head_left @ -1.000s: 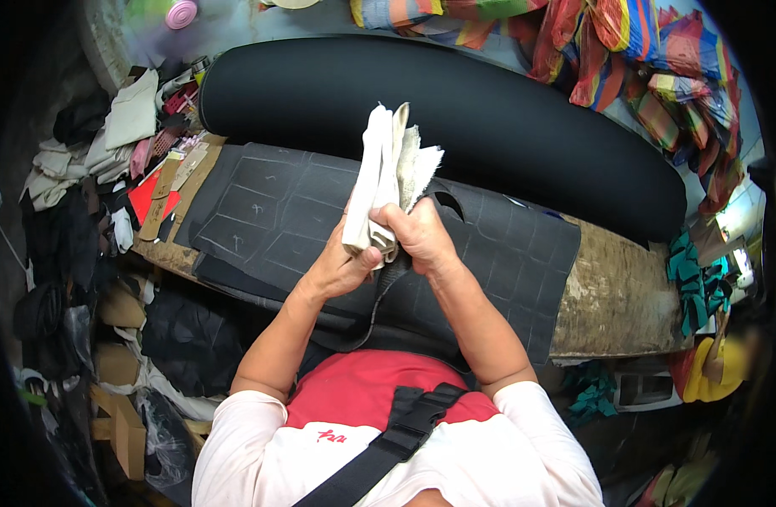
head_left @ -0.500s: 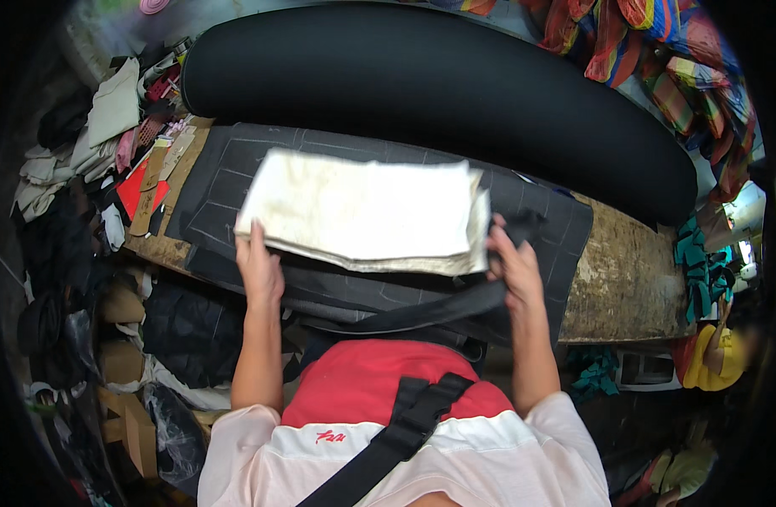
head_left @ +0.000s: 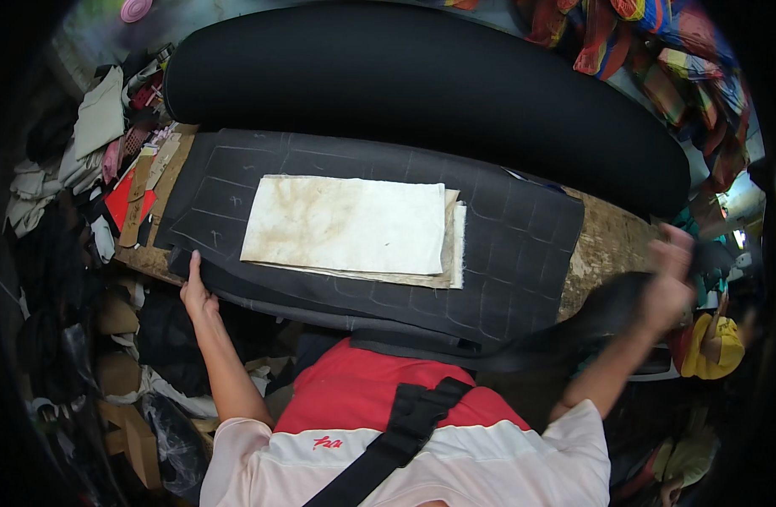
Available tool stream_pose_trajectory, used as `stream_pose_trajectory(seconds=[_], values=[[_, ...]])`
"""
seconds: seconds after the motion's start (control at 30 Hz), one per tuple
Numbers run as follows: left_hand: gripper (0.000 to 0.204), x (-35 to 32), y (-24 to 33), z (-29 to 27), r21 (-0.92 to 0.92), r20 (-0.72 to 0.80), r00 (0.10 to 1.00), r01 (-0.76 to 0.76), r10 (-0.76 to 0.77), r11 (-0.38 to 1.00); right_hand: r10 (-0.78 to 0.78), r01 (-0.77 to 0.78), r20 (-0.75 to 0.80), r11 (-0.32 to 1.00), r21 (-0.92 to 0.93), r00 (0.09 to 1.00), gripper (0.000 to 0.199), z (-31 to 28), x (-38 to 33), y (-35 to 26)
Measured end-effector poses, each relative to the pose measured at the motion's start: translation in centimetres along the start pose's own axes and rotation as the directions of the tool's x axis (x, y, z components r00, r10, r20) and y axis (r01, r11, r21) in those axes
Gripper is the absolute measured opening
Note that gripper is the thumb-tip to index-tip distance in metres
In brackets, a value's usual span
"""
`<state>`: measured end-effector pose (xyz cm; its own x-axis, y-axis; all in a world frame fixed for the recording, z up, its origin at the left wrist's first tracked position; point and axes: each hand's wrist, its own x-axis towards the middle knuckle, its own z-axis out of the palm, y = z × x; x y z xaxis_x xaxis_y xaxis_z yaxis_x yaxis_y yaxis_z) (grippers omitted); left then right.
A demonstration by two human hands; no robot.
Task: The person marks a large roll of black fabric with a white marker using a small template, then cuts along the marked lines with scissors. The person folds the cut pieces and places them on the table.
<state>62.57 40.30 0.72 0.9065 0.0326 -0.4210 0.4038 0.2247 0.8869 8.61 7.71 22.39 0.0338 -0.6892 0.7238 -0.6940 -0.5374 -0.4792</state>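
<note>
A dark grey fabric sheet [head_left: 523, 245] marked with pale chalk lines lies over the workbench. On its middle rests a stack of folded off-white cloth [head_left: 345, 221] with brownish stains, touched by neither hand. At the sheet's near left edge, my left hand [head_left: 199, 294] is closed on dark fabric, thumb on top. Far to the right, my right hand [head_left: 665, 283] is raised and blurred by motion. A black strip of fabric [head_left: 574, 331] stretches to it from the bench's front edge, and the hand appears closed on that strip; its separate fingers are smeared.
A big black fabric roll [head_left: 422, 84] spans the back of the bench. Bare worn wood [head_left: 606, 253] shows at right. Cardboard pieces [head_left: 138, 203] and heaped cloth scraps [head_left: 92, 127] crowd the left. A person in yellow [head_left: 710, 346] is at far right.
The off-white stack has left my hands and now lies on the grey sheet. My left hand moved left to the fabric edge; my right hand swung far right, drawing out the black strip.
</note>
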Motion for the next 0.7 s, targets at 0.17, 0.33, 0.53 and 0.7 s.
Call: stream_pose_trajectory(seconds=[0.17,0.33,0.53,0.7], values=[[0.038,-1.7,1.3,3.0,-0.004,0.119,0.97,-0.214,0.213,0.977,-0.298,-0.208,0.663,0.793,0.573,0.687,0.026,18.7,-12.5,-11.9],[0.023,-10.6,2.9,5.5,0.201,0.65,0.548,-0.792,0.527,0.576,-0.64,0.358,0.345,0.71,0.606,0.687,0.021,25.4,-20.1,-14.8],[0.046,-16.6,-0.3,8.7,0.073,0.979,0.061,-0.996,-0.194,0.053,0.465,-0.809,0.677,0.177,0.56,0.571,0.027,20.9,-11.8,-8.4],[0.047,-15.0,0.1,8.4,0.028,0.962,0.022,-0.999,-0.273,0.016,0.145,-0.406,0.418,0.643,0.649,0.897,0.025,17.1,-8.0,-12.4]])
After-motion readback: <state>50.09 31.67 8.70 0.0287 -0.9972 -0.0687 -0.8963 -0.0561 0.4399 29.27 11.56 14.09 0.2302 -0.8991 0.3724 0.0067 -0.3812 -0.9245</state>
